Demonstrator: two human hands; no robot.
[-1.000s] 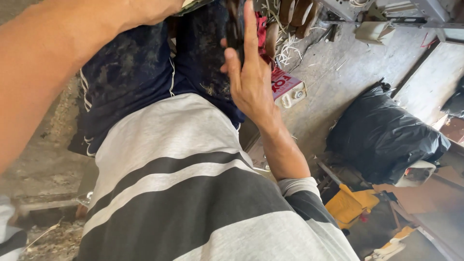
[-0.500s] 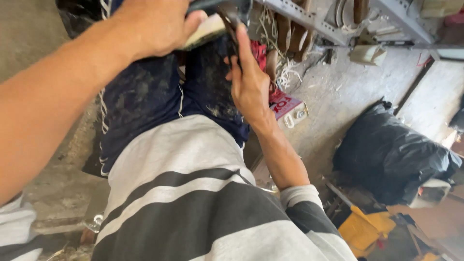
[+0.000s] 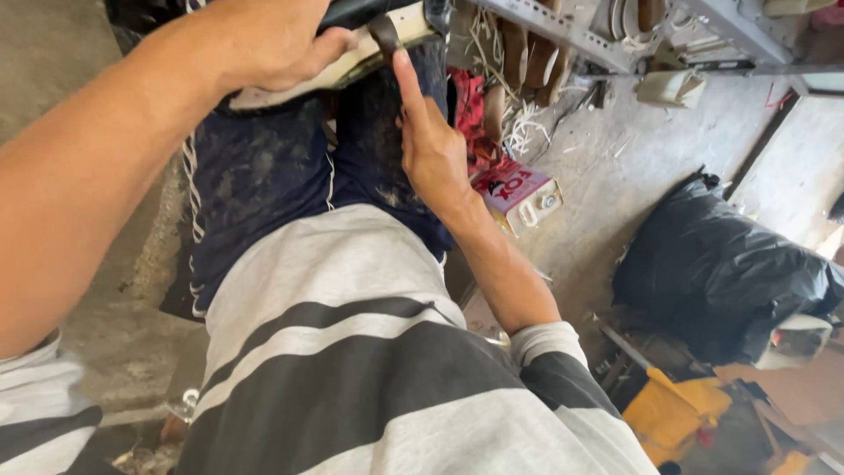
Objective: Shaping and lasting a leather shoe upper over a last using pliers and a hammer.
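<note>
A pale-soled shoe [image 3: 352,62] at twelve o'clock is gripped by the left hand [image 3: 264,40] for steadiness, while the right hand [image 3: 431,149] presses an extended finger against it, other fingers loosely curled.

The shoe [image 3: 352,62] in the left hand [image 3: 264,40] has a smooth, pale rubbery sole and a dark glossy upper. The shorts [image 3: 264,167] are dark matt cloth, dusty and smeared. The shirt [image 3: 352,369] is soft striped knit. The floor [image 3: 607,167] is rough grey concrete. A black plastic bag [image 3: 721,273] looks crinkled and shiny. The shelf [image 3: 563,31] is dull grey metal.
</note>
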